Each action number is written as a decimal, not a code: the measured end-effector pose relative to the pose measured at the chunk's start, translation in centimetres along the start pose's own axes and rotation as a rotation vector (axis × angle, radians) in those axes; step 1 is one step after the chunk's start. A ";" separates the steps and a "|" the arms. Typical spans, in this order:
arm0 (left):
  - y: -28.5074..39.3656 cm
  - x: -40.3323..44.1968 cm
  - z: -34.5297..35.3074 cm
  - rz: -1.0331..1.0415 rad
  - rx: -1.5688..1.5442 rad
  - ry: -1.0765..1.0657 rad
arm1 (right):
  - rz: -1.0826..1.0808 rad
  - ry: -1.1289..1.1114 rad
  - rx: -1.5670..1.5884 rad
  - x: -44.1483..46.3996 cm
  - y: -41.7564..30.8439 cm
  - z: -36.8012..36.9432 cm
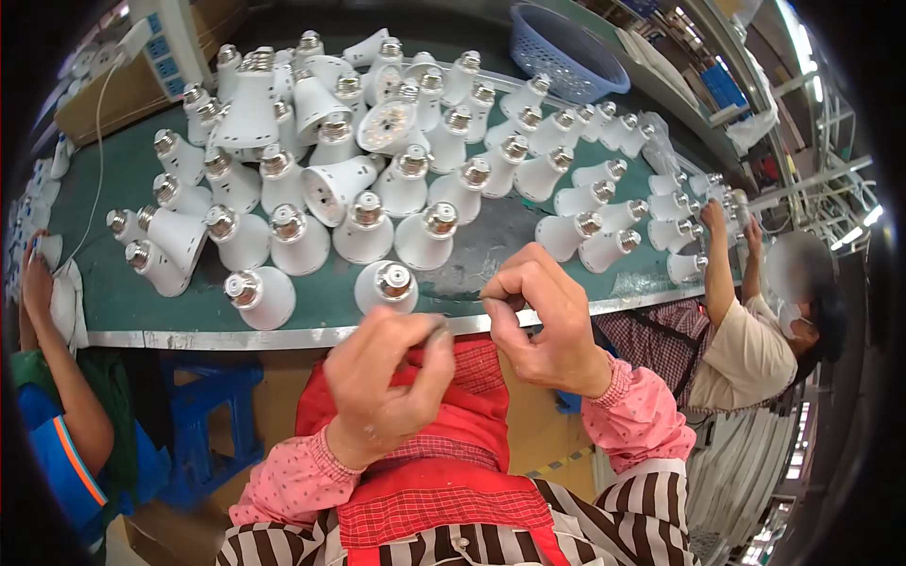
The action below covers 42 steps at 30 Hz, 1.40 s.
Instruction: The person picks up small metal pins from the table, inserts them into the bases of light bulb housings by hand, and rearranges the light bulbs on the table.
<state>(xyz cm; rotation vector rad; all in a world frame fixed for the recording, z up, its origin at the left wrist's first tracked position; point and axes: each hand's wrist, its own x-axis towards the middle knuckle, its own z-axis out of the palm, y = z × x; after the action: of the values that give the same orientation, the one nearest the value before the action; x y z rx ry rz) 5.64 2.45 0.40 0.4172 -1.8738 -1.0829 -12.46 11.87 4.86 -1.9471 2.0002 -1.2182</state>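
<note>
My left hand point(387, 382) is slightly blurred, held up in front of the table edge with thumb and forefinger pressed close together. Across a small gap, my right hand point(552, 325) is closed too, its fingers curled in a pinch. Whatever sits in either pinch, if anything, is too small to make out. Just beyond my left hand, a white LED bulb point(385, 292) with a metal screw cap stands cap-up near the edge. Another bulb point(260, 298) stands to its left, and a crowd of similar bulbs point(364, 229) fills the table behind, some upright, some lying tilted.
The green table point(104, 292) has a metal front edge point(226, 340). A blue plastic basket point(566, 57) sits at the back. Bulbs lie in rows point(604, 198) to the right, where a co-worker point(755, 330) handles some. Another person's arm point(61, 358) and a blue stool point(212, 415) are left.
</note>
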 end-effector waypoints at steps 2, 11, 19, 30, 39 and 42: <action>-0.9 0.3 -0.6 0.048 0.170 0.089 | -0.045 -0.015 -0.003 1.5 -0.5 0.9; -4.3 0.9 -0.5 -0.040 0.224 0.062 | -0.205 -0.128 -0.200 5.0 -1.3 3.2; -5.2 0.9 -0.7 0.010 0.199 0.085 | -0.313 -0.275 -0.406 6.3 -2.2 2.9; -5.4 0.8 -0.9 0.009 0.162 0.072 | -0.437 -0.550 -0.591 9.0 -4.3 2.0; -5.6 0.7 -0.3 0.012 0.138 0.091 | -0.322 -0.431 -0.465 7.7 -3.1 2.3; -5.6 0.7 -0.4 0.026 0.152 0.100 | -0.194 -0.433 -0.332 7.7 -2.6 2.1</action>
<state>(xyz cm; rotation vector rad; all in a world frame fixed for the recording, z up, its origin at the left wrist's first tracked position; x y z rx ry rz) 4.77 -1.34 -3.71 0.5226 -1.8740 -0.8892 -10.57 4.48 8.40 -2.3483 1.9047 -0.4399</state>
